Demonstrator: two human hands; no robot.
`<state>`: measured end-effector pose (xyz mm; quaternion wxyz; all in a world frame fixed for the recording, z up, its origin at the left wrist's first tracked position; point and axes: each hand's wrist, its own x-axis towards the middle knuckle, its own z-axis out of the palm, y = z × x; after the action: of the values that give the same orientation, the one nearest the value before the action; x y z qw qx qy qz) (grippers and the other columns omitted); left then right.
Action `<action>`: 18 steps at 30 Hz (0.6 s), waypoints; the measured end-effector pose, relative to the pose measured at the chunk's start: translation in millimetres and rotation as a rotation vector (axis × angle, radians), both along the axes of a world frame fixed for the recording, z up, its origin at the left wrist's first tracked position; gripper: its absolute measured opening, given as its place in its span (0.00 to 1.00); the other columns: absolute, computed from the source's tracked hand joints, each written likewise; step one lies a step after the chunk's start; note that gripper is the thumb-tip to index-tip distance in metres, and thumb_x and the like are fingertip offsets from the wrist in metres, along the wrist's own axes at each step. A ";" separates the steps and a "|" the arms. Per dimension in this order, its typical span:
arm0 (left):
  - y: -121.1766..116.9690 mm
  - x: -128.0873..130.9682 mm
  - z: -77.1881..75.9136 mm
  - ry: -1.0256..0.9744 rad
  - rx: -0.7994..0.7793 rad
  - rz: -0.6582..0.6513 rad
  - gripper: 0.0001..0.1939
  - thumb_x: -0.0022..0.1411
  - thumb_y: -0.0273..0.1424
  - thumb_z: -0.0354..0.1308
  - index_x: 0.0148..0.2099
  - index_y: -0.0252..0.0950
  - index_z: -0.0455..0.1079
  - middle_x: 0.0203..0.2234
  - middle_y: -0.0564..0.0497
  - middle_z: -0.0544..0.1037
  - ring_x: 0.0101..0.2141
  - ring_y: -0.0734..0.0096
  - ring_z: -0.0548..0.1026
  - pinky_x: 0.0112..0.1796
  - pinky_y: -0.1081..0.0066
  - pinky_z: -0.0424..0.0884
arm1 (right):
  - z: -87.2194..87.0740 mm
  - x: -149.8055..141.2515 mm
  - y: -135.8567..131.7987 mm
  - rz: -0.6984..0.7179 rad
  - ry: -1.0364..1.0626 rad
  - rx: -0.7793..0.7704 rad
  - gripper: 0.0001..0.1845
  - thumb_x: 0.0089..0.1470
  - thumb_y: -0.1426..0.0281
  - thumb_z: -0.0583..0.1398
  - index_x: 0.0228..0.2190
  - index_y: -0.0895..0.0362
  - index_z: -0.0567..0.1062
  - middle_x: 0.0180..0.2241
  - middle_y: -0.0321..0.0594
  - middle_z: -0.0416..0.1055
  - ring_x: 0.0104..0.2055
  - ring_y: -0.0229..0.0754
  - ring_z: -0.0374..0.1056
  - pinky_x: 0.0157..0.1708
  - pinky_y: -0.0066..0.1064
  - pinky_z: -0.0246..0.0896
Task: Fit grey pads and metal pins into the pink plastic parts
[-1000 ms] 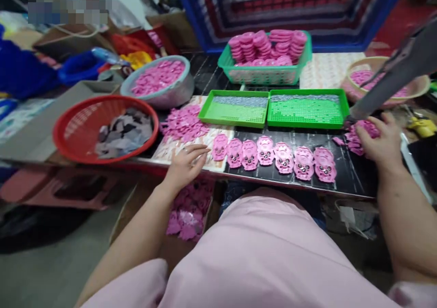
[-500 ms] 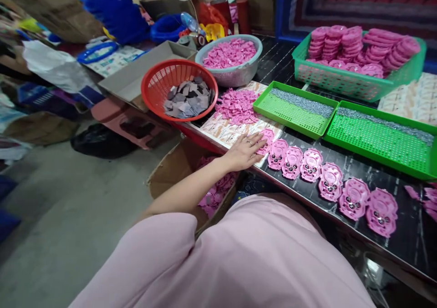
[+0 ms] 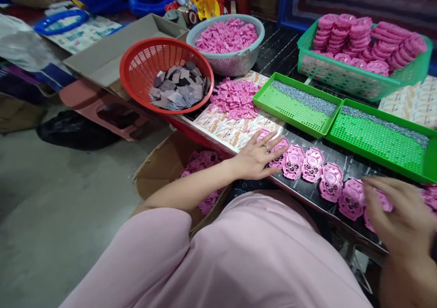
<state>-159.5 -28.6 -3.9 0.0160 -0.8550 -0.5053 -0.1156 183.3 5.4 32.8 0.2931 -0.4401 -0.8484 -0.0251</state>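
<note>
A row of pink plastic casings (image 3: 312,164) with small dark and silvery round parts lies along the front edge of the black table. My left hand (image 3: 257,158) rests flat over the left end of the row, fingers spread, partly covering a pink casing (image 3: 284,144). Over the right end is my right hand (image 3: 403,217), smeared by motion. It hides much of the last casing (image 3: 383,201), and whether its fingers hold anything does not show.
Beyond the row stand two green trays (image 3: 292,114) (image 3: 378,151) of small metal parts. Left of them are a pink piece pile (image 3: 235,98), a red basket (image 3: 131,71) of grey squares and a grey-blue basin (image 3: 257,30). A teal basket (image 3: 358,83) holds stacked pink casings.
My right hand has come into view over the right end of the row. My left hand has shifted slightly right along the casings, its fingers spreading wider.
</note>
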 end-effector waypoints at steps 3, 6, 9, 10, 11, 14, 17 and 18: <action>3.5 14.1 -7.3 0.024 -0.037 0.019 0.35 0.66 0.52 0.49 0.67 0.38 0.55 0.66 0.39 0.57 0.65 0.46 0.55 0.62 0.42 0.47 | -16.1 -43.4 5.7 0.231 -0.148 -0.080 0.22 0.59 0.63 0.57 0.55 0.49 0.69 0.52 0.47 0.71 0.54 0.53 0.68 0.52 0.48 0.66; 2.0 14.0 -8.9 0.045 -0.061 0.042 0.32 0.68 0.50 0.46 0.68 0.39 0.55 0.66 0.39 0.57 0.65 0.47 0.55 0.61 0.42 0.49 | -28.8 -71.8 9.1 0.238 -0.359 -0.134 0.29 0.61 0.57 0.53 0.60 0.54 0.63 0.63 0.54 0.58 0.64 0.61 0.57 0.58 0.57 0.58; -0.1 7.0 -5.0 0.067 -0.095 0.038 0.31 0.70 0.48 0.45 0.68 0.40 0.54 0.66 0.40 0.56 0.66 0.48 0.54 0.60 0.43 0.52 | -37.2 -80.1 9.7 0.223 -0.457 -0.121 0.31 0.62 0.54 0.50 0.62 0.53 0.60 0.65 0.54 0.53 0.65 0.65 0.53 0.58 0.62 0.55; -0.3 4.6 -3.5 0.075 -0.107 0.032 0.31 0.69 0.48 0.46 0.68 0.40 0.54 0.67 0.41 0.55 0.66 0.48 0.53 0.60 0.43 0.53 | -39.5 -80.1 10.3 0.230 -0.468 -0.108 0.31 0.61 0.54 0.50 0.62 0.52 0.60 0.65 0.55 0.54 0.65 0.65 0.53 0.57 0.63 0.55; -0.1 2.5 -2.2 0.081 -0.118 0.023 0.31 0.69 0.49 0.46 0.68 0.40 0.54 0.67 0.41 0.54 0.66 0.49 0.53 0.60 0.44 0.53 | -41.4 -79.5 11.2 0.242 -0.474 -0.093 0.31 0.61 0.53 0.50 0.62 0.52 0.60 0.65 0.55 0.54 0.65 0.66 0.53 0.57 0.63 0.56; 2.1 -0.7 -0.7 0.090 -0.133 0.000 0.32 0.68 0.50 0.47 0.68 0.41 0.54 0.67 0.40 0.53 0.66 0.49 0.52 0.61 0.45 0.53 | -44.3 -77.8 13.8 0.274 -0.479 -0.064 0.31 0.61 0.54 0.51 0.62 0.52 0.59 0.63 0.56 0.57 0.64 0.67 0.55 0.55 0.60 0.59; 4.9 -0.2 -1.8 0.089 -0.122 -0.023 0.33 0.67 0.51 0.49 0.68 0.43 0.54 0.67 0.41 0.53 0.66 0.49 0.53 0.61 0.46 0.54 | -41.8 -78.0 13.3 0.275 -0.479 -0.044 0.32 0.61 0.55 0.51 0.63 0.50 0.55 0.62 0.56 0.58 0.62 0.67 0.57 0.53 0.58 0.61; 5.7 -0.5 -1.8 0.087 -0.109 -0.036 0.33 0.67 0.51 0.49 0.68 0.43 0.54 0.67 0.41 0.53 0.66 0.50 0.54 0.61 0.47 0.54 | -39.9 -78.0 12.8 0.272 -0.480 -0.040 0.33 0.61 0.55 0.51 0.64 0.49 0.54 0.62 0.55 0.59 0.62 0.67 0.58 0.52 0.59 0.61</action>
<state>-160.0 -22.9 -5.7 -0.0110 -0.8677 -0.4944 -0.0510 105.3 18.2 -7.1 0.0755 -0.3095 -0.9451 -0.0725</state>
